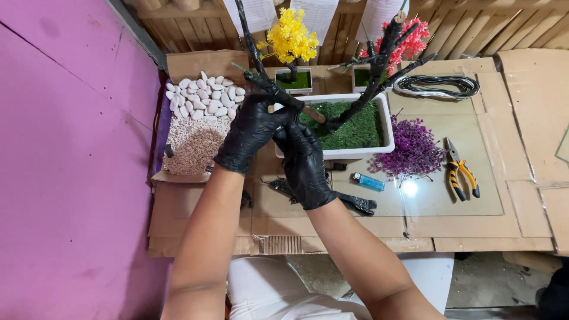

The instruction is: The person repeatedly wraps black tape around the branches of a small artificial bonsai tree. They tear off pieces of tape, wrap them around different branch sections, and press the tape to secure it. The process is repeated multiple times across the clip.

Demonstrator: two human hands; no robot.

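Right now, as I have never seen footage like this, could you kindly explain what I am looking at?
The single view comes from a camera on a person's head, looking down at their own hands in black gloves. The left hand and right hand together grip a dark model branch beside a white planter filled with green moss. On the cardboard-covered surface lie a box of white pebbles and gravel, purple foliage, a blue lighter, pliers and coiled wire.

- Left hand [252,131]: glossy black disposable glove, wrinkled, ending at the wrist.
- Right hand [305,163]: a matching black glove.
- Both forearms bare, no sleeves showing.
- Light, whitish clothing over the lap.
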